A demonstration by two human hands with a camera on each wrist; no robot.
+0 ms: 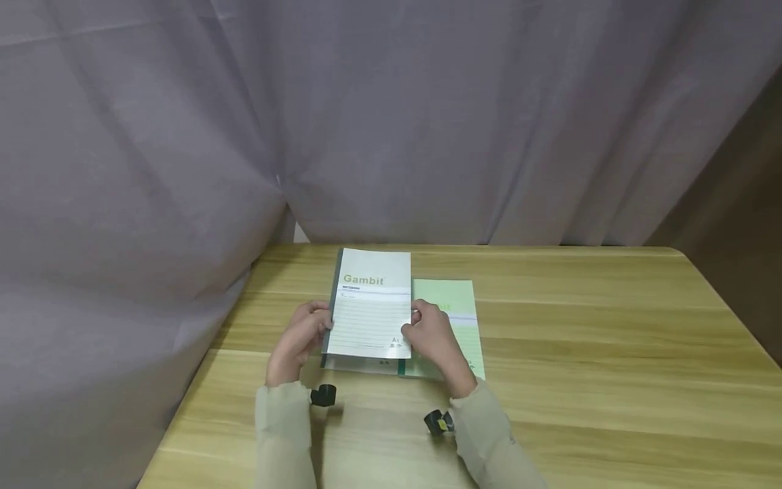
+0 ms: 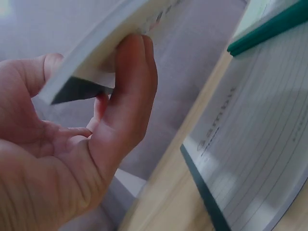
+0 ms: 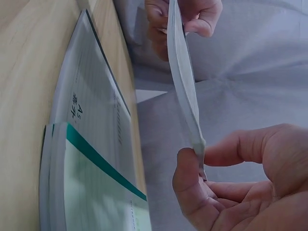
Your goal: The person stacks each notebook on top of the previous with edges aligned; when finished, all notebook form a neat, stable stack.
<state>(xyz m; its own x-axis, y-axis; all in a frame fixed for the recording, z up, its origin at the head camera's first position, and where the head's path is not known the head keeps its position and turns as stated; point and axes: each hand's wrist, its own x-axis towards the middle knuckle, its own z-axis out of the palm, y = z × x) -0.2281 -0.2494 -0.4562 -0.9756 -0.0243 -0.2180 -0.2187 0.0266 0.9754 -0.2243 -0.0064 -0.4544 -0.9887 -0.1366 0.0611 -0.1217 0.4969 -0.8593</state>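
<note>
A white "Gambit" notebook [image 1: 371,312] with a dark spine is held up above the table by both hands. My left hand [image 1: 299,339] pinches its spine side between thumb and fingers. The right hand [image 1: 436,336] pinches the opposite edge near the lower corner. Seen edge-on in the right wrist view, the raised notebook [image 3: 183,72] is apart from those below. Beneath it lies another white notebook [image 2: 255,130] with a dark spine, mostly hidden in the head view. To its right is a light green notebook [image 1: 449,292] with a green spine, partly behind the right hand.
The wooden table [image 1: 599,339] extends to the right and toward the front. A grey curtain [image 1: 397,122] hangs behind the table and along its left side. Black wrist devices [image 1: 324,395] sit by both sleeves, just above the table.
</note>
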